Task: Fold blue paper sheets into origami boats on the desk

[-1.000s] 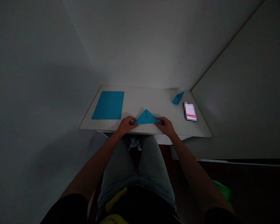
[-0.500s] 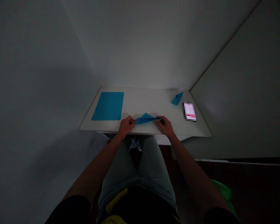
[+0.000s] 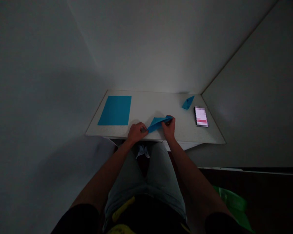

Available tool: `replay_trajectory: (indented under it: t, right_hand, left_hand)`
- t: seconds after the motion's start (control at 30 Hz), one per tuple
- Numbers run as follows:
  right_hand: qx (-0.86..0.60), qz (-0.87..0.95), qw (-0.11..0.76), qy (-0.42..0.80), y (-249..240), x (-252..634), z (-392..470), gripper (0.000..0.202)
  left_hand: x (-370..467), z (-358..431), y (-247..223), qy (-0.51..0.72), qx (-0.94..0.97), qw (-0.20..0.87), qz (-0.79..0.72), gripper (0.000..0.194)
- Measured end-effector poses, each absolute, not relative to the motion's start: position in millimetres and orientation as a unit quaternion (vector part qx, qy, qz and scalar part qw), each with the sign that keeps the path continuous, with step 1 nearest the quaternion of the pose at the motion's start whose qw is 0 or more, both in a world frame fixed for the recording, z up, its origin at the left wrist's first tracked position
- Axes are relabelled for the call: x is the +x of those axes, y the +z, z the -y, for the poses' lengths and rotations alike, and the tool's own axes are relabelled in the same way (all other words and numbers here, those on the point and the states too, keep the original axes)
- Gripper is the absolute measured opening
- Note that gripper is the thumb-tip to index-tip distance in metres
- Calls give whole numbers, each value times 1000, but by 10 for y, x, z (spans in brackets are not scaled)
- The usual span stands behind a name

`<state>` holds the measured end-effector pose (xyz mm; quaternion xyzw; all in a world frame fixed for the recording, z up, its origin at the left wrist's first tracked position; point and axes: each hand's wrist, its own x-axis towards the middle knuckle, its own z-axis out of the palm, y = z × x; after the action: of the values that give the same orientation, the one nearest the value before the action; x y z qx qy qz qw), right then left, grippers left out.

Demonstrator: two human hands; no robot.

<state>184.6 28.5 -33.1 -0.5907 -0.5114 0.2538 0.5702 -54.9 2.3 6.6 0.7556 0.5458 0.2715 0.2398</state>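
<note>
A blue folded paper boat (image 3: 157, 123) is held between my two hands near the front edge of the white table. My left hand (image 3: 137, 131) pinches its near left tip. Closed on its far right end is my right hand (image 3: 169, 127), with the thumb on the near side and the fingers partly hidden behind the paper. The boat is tilted, its right end farther from me than its left. A peak of paper stands up along its middle.
A flat blue sheet of paper (image 3: 115, 110) lies on the left of the white table (image 3: 148, 100). At the back right sits another blue folded paper boat (image 3: 188, 102), with a phone (image 3: 201, 116) beside it. Walls border the table; something green (image 3: 233, 201) is on the floor at right.
My right hand has turned and moved slightly away from me, lifting and swinging the boat's right end farther back. My left hand has shifted a little right, still pinching the left tip.
</note>
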Motion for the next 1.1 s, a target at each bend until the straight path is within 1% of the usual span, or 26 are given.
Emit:
replay_trajectory:
  t: [0.07, 0.1, 0.23, 0.3, 0.37, 0.5, 0.57, 0.63, 0.77, 0.87, 1.0, 1.1]
  right_hand:
    - [-593, 519, 561, 252, -363, 1845, -303, 49]
    - [-589, 533, 552, 253, -371, 1847, -302, 49]
    - [-536, 642, 497, 232, -348, 1836, -261, 48]
    - [-511, 684, 469, 225, -328, 1814, -243, 47]
    - [-512, 698, 444, 229, -321, 1789, -236, 47]
    - [-571, 671, 401, 249, -350, 1759, -235, 49]
    - [-581, 662, 403, 249, -368, 1754, -230, 47]
    - [-570, 658, 428, 242, -374, 1750, -221, 46]
    - [-560, 637, 474, 237, -332, 1735, -192, 51]
    - [-558, 628, 487, 236, -267, 1729, -158, 56]
    - [-539, 637, 483, 266, -187, 1743, -122, 57]
    - [-527, 645, 483, 270, -166, 1760, -133, 50]
  left_hand:
    - [-539, -19, 66, 259, 757, 243, -548, 12]
    - [-528, -20, 64, 256, 756, 243, -551, 16]
    - [-441, -70, 73, 252, 754, 232, -561, 51]
    - [-375, -122, 99, 230, 757, 232, -567, 59]
    - [-299, -176, 133, 205, 758, 229, -575, 58]
    - [-142, -225, 171, 197, 774, 203, -567, 49]
    - [-76, -209, 159, 198, 779, 193, -562, 47]
    - [-23, -172, 132, 207, 773, 187, -570, 49]
    - [36, -98, 66, 262, 740, 177, -593, 53]
    - [32, -108, 14, 338, 707, 189, -592, 51]
    - [-112, -249, -69, 440, 648, 241, -574, 39]
    - [-314, -374, -118, 456, 640, 264, -560, 28]
